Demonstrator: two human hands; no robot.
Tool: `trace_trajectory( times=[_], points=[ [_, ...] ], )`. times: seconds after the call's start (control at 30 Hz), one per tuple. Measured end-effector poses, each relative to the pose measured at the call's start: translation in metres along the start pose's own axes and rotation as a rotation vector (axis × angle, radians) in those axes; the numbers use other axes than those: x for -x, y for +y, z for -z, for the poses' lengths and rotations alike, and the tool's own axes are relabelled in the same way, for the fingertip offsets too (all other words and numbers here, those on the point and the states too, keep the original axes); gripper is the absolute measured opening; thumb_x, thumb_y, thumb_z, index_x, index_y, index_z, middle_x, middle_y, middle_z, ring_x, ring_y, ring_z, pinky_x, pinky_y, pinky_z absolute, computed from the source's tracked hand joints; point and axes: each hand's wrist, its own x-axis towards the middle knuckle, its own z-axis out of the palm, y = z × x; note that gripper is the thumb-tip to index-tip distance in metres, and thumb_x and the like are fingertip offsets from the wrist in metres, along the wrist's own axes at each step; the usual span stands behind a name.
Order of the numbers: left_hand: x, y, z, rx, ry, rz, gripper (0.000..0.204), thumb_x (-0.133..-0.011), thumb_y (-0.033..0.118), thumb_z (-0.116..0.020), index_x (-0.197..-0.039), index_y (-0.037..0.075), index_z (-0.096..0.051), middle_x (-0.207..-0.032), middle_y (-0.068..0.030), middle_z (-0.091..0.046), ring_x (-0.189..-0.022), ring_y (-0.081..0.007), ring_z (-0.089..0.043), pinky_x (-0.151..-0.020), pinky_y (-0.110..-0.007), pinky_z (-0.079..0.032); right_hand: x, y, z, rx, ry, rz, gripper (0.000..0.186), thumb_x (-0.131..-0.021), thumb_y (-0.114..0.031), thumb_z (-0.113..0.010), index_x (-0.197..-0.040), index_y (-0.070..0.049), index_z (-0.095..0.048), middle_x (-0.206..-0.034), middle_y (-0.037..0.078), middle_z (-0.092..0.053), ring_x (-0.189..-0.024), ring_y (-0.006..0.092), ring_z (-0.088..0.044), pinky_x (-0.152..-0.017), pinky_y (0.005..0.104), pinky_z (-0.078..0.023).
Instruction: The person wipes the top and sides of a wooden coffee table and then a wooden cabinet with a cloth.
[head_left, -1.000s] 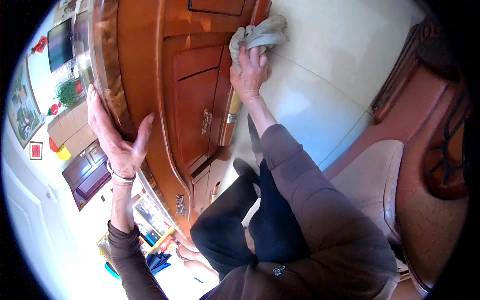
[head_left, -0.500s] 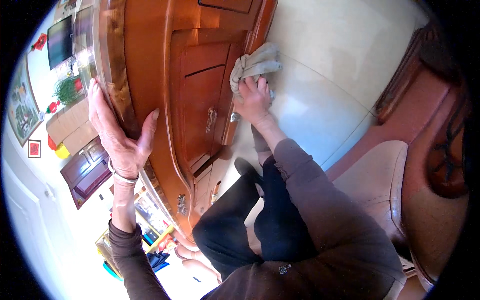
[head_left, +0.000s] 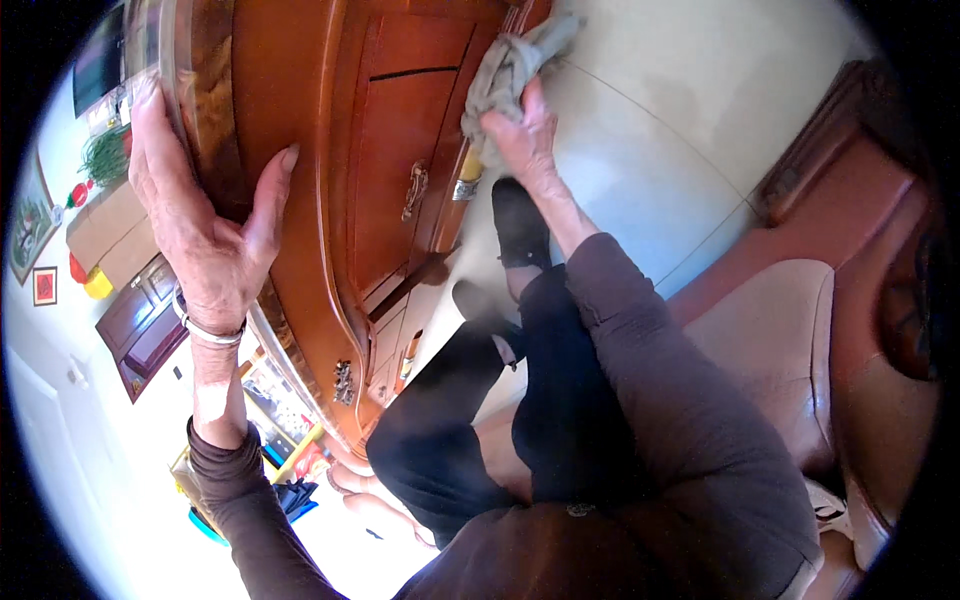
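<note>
I see the right hand (head_left: 520, 130) bunched around a crumpled grey-green cloth (head_left: 510, 65) against the wooden cabinet's (head_left: 390, 150) lower edge, while the left hand (head_left: 205, 215) lies spread on its top rim

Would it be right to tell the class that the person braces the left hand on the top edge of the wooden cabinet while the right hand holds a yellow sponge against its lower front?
Not quite. The head view shows the right hand gripping a crumpled grey cloth, not a yellow sponge. The rest stands: the left hand rests on the wooden cabinet's top edge.
</note>
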Motion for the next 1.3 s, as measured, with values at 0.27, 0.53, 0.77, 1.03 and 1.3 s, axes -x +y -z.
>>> trace_trajectory(
  times=[0.27, 0.53, 0.77, 1.03, 1.3],
  points=[
    [-0.006, 0.000, -0.004, 0.056, 0.061, -0.068, 0.082, -0.064, 0.013, -0.077, -0.131, 0.000, -0.033, -0.124, -0.0204, -0.043, -0.113, -0.0348, -0.043, -0.097, -0.038, -0.032, 0.103, 0.047, -0.013, 0.276, -0.206, -0.016, 0.045, -0.060, -0.018, -0.065, -0.099, 0.000, -0.052, -0.085, 0.020, -0.060, -0.081, 0.0354, -0.060, -0.075, 0.0380, -0.047],
    [-0.008, -0.003, -0.008, 0.008, 0.082, -0.081, 0.079, -0.064, 0.015, -0.077, -0.130, 0.000, -0.035, -0.121, -0.0201, -0.046, -0.109, -0.0342, -0.045, -0.094, -0.038, -0.034, 0.128, 0.038, -0.016, 0.701, -0.770, -0.102, 0.042, -0.065, -0.032, -0.062, -0.088, 0.001, -0.056, -0.090, 0.020, -0.059, -0.083, 0.0359, -0.059, -0.073, 0.0422, -0.047],
    [-0.009, -0.001, -0.010, 0.106, 0.051, -0.073, 0.079, -0.066, 0.011, -0.077, -0.131, 0.000, -0.033, -0.124, -0.0175, -0.044, -0.112, -0.0303, -0.044, -0.096, -0.036, -0.033, 0.113, 0.043, -0.007, 0.319, -1.255, -0.361, 0.053, -0.064, -0.027, -0.061, -0.111, -0.003, -0.056, -0.098, 0.018, -0.060, -0.093, 0.0300, -0.057, -0.083, 0.0364, -0.045],
    [-0.005, -0.003, -0.006, 0.082, 0.048, -0.049, 0.082, -0.064, 0.015, -0.078, -0.131, 0.000, -0.033, -0.122, -0.0186, -0.045, -0.110, -0.0332, -0.044, -0.095, -0.037, -0.034, -0.041, 0.009, 0.082, -0.700, -0.016, -0.144, 0.031, -0.068, -0.011, -0.051, -0.096, 0.000, -0.058, -0.086, 0.005, -0.061, -0.080, 0.0142, -0.059, -0.073, 0.0279, -0.046],
    [-0.007, 0.002, -0.001, 0.029, -0.003, -0.014, 0.076, -0.069, 0.011, -0.076, -0.130, -0.001, -0.033, -0.121, -0.0163, -0.045, -0.111, -0.0244, -0.045, -0.094, -0.034, -0.036, 0.026, 0.036, -0.016, -0.434, -0.005, -0.076, 0.044, -0.067, -0.012, -0.061, -0.109, -0.003, -0.053, -0.095, 0.006, -0.062, -0.085, 0.0153, -0.056, -0.079, 0.0291, -0.045]
  ],
)
